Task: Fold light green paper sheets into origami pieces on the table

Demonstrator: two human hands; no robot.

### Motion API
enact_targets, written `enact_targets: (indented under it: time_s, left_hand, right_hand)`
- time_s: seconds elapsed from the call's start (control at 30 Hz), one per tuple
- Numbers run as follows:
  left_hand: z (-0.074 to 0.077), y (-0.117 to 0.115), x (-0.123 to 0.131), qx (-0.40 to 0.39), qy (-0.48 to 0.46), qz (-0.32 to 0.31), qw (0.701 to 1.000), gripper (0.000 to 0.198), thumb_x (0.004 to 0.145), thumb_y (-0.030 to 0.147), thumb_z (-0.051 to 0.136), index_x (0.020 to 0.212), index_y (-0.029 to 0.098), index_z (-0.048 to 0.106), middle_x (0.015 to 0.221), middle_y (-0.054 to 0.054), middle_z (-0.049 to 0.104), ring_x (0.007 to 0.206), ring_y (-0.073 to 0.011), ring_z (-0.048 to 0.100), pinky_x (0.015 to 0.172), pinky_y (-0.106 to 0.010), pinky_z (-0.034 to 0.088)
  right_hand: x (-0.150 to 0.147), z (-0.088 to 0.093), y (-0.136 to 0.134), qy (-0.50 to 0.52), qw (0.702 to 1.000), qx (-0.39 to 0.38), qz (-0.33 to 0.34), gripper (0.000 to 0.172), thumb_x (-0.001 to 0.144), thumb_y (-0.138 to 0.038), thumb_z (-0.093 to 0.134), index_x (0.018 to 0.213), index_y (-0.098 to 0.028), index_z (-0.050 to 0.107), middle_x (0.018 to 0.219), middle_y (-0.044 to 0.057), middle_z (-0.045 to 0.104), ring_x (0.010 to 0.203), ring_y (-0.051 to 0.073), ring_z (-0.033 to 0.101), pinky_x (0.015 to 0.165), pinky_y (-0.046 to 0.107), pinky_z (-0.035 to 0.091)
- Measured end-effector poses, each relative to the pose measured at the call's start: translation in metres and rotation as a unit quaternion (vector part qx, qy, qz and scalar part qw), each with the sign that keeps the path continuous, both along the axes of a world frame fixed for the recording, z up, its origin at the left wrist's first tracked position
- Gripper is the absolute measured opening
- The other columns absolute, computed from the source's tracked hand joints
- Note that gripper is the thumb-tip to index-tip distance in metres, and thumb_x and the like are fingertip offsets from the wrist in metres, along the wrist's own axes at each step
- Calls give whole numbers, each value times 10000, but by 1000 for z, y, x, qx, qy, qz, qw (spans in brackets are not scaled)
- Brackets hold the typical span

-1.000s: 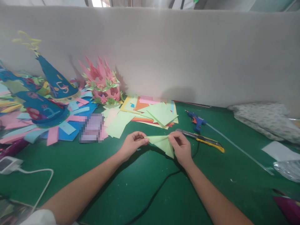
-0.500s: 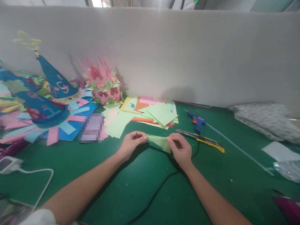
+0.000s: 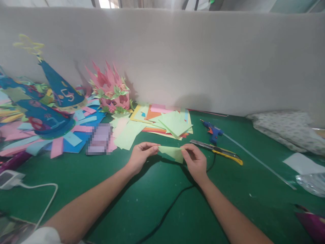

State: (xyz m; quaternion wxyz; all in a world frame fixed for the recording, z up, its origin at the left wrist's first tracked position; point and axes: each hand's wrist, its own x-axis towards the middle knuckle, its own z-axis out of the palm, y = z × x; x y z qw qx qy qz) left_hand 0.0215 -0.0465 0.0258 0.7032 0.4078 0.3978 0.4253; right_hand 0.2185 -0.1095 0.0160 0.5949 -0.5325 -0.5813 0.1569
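A folded light-green paper triangle [image 3: 171, 152] hangs between both hands, just above the green table [image 3: 132, 203]. My left hand [image 3: 142, 156] pinches its left tip with closed fingers. Gripping the right corner, my right hand [image 3: 195, 161] has its thumb and fingers pressed together. The paper's lower point faces down towards the table.
A stack of coloured paper sheets [image 3: 167, 122] lies behind the hands. To the right are a blue glue gun [image 3: 212, 130] and a yellow utility knife [image 3: 218, 151]. Blue paper cones [image 3: 50, 101] and a pink paper flower [image 3: 110, 89] stand at the left. A black cable [image 3: 167, 211] runs under my right arm.
The green triangle has been folded smaller and flatter; its lower point hangs less far down. Both hands stay nearly in place, still pinching its ends.
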Motion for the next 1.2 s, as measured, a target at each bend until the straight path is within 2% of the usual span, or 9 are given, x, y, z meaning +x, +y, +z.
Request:
enact_targets:
  time_s: [0.2,0.4,0.6,0.8,0.9,1.0,1.1,1.2]
  left_hand:
    - [1,0,-1,-21,4,1,1000,335,533,350,838,745,129,701,753,-30,704,661,-107,635,731,-258,534]
    - [1,0,-2,-19,-15,-28,999,360,577,366,819,807,120,688,683,-25,691,647,-108,647,682,-228,542]
    - [-1,0,-1,-20,-8,-43,999,375,597,385,804,810,114,657,688,-43,696,647,-109,654,663,-208,537]
    - [0,2,-2,-15,13,-66,998,339,631,379,761,808,125,624,674,-39,674,637,-138,650,655,-252,528]
    - [4,1,-4,35,53,-65,996,307,669,400,700,804,131,634,692,-40,670,617,-138,627,630,-249,500]
    - [5,-3,-4,115,106,-71,985,307,723,415,647,856,138,648,769,-64,688,700,-153,620,677,-247,479]
    - [3,-8,-2,215,157,-122,956,259,726,320,664,933,167,630,826,-49,673,763,-156,611,716,-248,472]
    - [-1,-8,0,316,196,-176,912,115,773,210,591,872,188,646,832,-33,651,773,-143,598,725,-242,465]
  right_hand:
    - [-1,4,2,42,999,-31,-8,156,818,-346,584,758,-203,596,735,24,609,697,164,569,644,286,492]
    - [0,3,2,88,993,-79,0,187,788,-380,614,835,-202,642,768,25,642,676,157,572,605,268,478]
    - [0,4,5,108,989,-102,-3,198,760,-386,632,744,-189,631,700,10,625,637,145,552,579,252,468]
    - [0,5,6,94,989,-116,1,209,761,-379,623,691,-182,605,634,-5,587,575,127,516,530,233,443]
    - [0,6,6,69,990,-120,24,212,764,-375,615,673,-184,603,614,-7,581,561,126,513,515,229,439]
    - [-2,5,5,35,988,-136,61,223,782,-376,600,673,-182,610,616,-1,592,557,126,518,507,229,438]
    - [-5,3,5,12,984,-149,100,224,796,-377,594,699,-178,628,644,11,622,579,133,543,528,239,454]
    - [-6,-2,6,10,981,-156,114,204,793,-375,602,760,-182,656,692,23,651,627,151,579,566,259,480]
